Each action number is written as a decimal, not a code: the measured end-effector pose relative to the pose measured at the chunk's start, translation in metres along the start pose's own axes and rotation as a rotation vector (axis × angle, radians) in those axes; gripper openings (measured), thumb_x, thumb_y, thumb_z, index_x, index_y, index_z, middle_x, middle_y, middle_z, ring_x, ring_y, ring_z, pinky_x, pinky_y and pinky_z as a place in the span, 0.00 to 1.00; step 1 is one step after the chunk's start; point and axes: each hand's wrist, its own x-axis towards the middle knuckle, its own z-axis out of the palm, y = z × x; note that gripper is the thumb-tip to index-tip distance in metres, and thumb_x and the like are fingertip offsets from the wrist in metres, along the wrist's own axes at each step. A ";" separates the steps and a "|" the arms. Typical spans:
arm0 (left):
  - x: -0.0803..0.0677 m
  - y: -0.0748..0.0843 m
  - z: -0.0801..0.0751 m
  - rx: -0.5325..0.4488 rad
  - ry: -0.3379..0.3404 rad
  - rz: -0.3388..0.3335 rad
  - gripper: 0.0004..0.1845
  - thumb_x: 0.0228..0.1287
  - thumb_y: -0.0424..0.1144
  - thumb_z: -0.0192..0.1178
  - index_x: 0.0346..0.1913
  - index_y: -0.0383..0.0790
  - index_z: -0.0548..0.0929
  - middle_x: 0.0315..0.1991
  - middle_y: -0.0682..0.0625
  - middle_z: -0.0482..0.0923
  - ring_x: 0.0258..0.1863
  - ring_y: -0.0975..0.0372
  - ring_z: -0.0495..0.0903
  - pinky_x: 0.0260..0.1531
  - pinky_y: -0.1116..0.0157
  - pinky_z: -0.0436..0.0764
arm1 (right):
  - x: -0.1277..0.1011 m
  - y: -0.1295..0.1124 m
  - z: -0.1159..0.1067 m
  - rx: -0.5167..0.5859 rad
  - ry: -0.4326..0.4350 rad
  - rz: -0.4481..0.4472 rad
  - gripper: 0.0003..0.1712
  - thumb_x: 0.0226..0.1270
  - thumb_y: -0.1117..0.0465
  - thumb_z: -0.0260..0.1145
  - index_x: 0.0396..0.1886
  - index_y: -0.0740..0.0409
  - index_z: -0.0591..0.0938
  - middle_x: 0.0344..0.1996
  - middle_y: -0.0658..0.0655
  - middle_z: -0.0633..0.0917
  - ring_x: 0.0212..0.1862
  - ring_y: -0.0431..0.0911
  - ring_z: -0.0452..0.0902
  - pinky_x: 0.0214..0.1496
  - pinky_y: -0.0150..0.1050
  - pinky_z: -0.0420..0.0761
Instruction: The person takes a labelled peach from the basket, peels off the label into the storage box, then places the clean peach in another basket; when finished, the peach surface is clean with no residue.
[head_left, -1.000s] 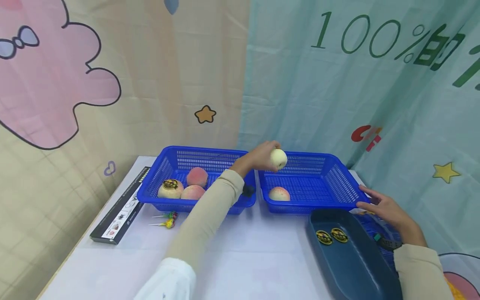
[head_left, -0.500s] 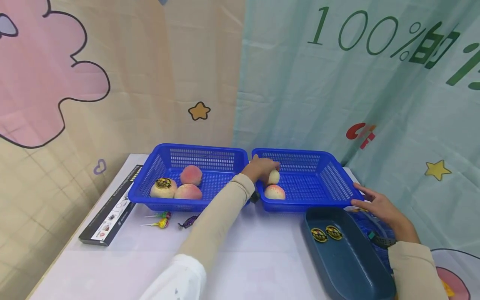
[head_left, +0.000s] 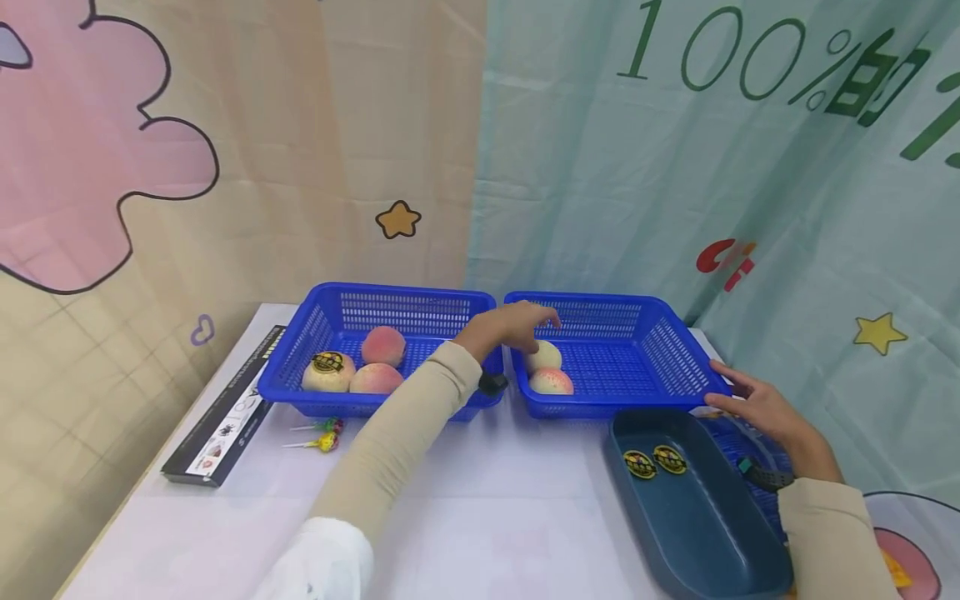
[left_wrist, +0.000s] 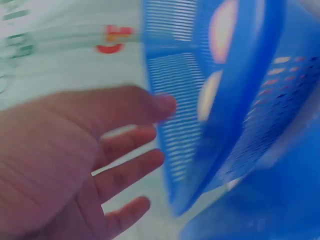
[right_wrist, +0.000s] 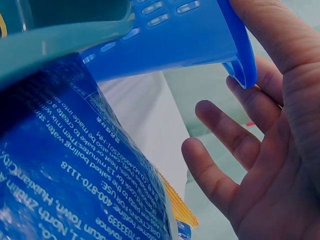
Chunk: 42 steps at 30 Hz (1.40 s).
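My left hand [head_left: 517, 323], fingers apart and holding nothing, hovers over the left end of the right blue basket [head_left: 611, 404]. Just under it lies a pale peach [head_left: 547, 357], beside a speckled pink peach [head_left: 552, 382]. At that basket's right front corner, my right hand [head_left: 772, 417] pinches the rim, thumb above and fingers beneath in the right wrist view. The left blue basket [head_left: 330, 406] contains a pink peach [head_left: 383, 344], another pink peach [head_left: 377, 379] and a pale peach [head_left: 322, 381] with a black-and-gold label.
A dark blue-green tray [head_left: 705, 517] with two black-and-gold labels stands at the front right. Under its right side is a blue printed bag [right_wrist: 75, 160]. Lollipops [head_left: 324, 442] lie before the left basket, and a long black box [head_left: 225, 408] lies left. A curtain [head_left: 600, 167] hangs behind.
My left hand has lowered the pale peach into the right basket, let it go and lifted slightly off it. My right hand stays on the rim.
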 end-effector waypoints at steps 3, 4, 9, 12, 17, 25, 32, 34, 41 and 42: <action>-0.032 -0.011 -0.016 -0.135 0.081 0.098 0.29 0.67 0.29 0.61 0.71 0.44 0.72 0.67 0.46 0.73 0.66 0.54 0.71 0.57 0.63 0.77 | 0.002 0.000 0.000 0.008 -0.003 0.002 0.49 0.77 0.47 0.60 0.82 0.60 0.44 0.71 0.83 0.56 0.64 0.79 0.61 0.56 0.75 0.70; -0.046 -0.016 -0.020 -0.171 0.113 0.124 0.28 0.68 0.29 0.61 0.70 0.42 0.73 0.67 0.47 0.74 0.66 0.54 0.72 0.57 0.63 0.77 | 0.003 0.000 0.000 0.008 -0.005 0.003 0.49 0.77 0.47 0.60 0.82 0.60 0.43 0.71 0.83 0.55 0.65 0.79 0.59 0.56 0.76 0.69; -0.133 -0.048 -0.024 -0.252 0.296 0.097 0.26 0.70 0.35 0.64 0.69 0.42 0.74 0.65 0.48 0.75 0.65 0.54 0.73 0.62 0.56 0.75 | 0.004 0.000 -0.003 -0.013 -0.026 0.000 0.49 0.78 0.47 0.60 0.82 0.60 0.43 0.72 0.83 0.53 0.67 0.80 0.56 0.57 0.77 0.67; -0.191 -0.076 -0.020 -0.235 0.440 -0.003 0.27 0.68 0.40 0.67 0.68 0.43 0.75 0.66 0.46 0.74 0.67 0.51 0.70 0.65 0.48 0.71 | 0.003 -0.005 -0.009 -0.035 -0.042 -0.011 0.49 0.78 0.47 0.59 0.82 0.61 0.42 0.72 0.84 0.51 0.68 0.81 0.52 0.57 0.79 0.64; -0.280 -0.129 -0.006 -0.182 0.639 -0.143 0.31 0.61 0.41 0.73 0.65 0.37 0.76 0.66 0.36 0.72 0.68 0.39 0.65 0.62 0.33 0.65 | 0.017 -0.041 -0.021 -0.105 0.001 -0.079 0.52 0.76 0.46 0.61 0.82 0.58 0.40 0.74 0.82 0.48 0.70 0.81 0.45 0.55 0.83 0.58; -0.345 -0.175 0.053 -0.306 0.625 -0.329 0.35 0.62 0.46 0.73 0.69 0.38 0.72 0.70 0.33 0.66 0.66 0.33 0.64 0.57 0.29 0.65 | 0.068 -0.171 0.021 -0.134 -0.110 -0.376 0.46 0.73 0.48 0.67 0.82 0.53 0.54 0.76 0.68 0.59 0.73 0.69 0.57 0.62 0.72 0.67; -0.354 -0.183 0.074 -0.308 0.677 -0.391 0.32 0.62 0.47 0.73 0.64 0.35 0.77 0.73 0.37 0.65 0.68 0.32 0.63 0.58 0.29 0.65 | 0.124 -0.297 0.116 -0.170 -0.417 -0.660 0.45 0.71 0.47 0.68 0.81 0.48 0.58 0.77 0.56 0.62 0.73 0.58 0.62 0.67 0.62 0.69; -0.355 -0.183 0.076 -0.311 0.682 -0.414 0.31 0.62 0.48 0.72 0.64 0.37 0.78 0.74 0.40 0.65 0.70 0.33 0.61 0.58 0.28 0.63 | 0.142 -0.320 0.139 -0.217 -0.447 -0.681 0.45 0.71 0.46 0.68 0.81 0.48 0.58 0.77 0.54 0.63 0.73 0.56 0.64 0.68 0.59 0.70; -0.351 -0.180 0.081 -0.412 0.691 -0.433 0.32 0.64 0.49 0.70 0.67 0.39 0.76 0.76 0.45 0.62 0.74 0.36 0.55 0.60 0.25 0.56 | 0.181 -0.366 0.211 -0.404 -0.559 -0.622 0.40 0.71 0.53 0.69 0.78 0.50 0.64 0.76 0.55 0.64 0.75 0.52 0.59 0.73 0.52 0.63; -0.349 -0.180 0.082 -0.426 0.696 -0.426 0.32 0.64 0.49 0.71 0.67 0.39 0.76 0.76 0.46 0.62 0.74 0.37 0.54 0.61 0.26 0.55 | 0.182 -0.371 0.219 -0.419 -0.574 -0.613 0.38 0.71 0.55 0.70 0.77 0.50 0.67 0.75 0.55 0.66 0.75 0.52 0.60 0.73 0.52 0.64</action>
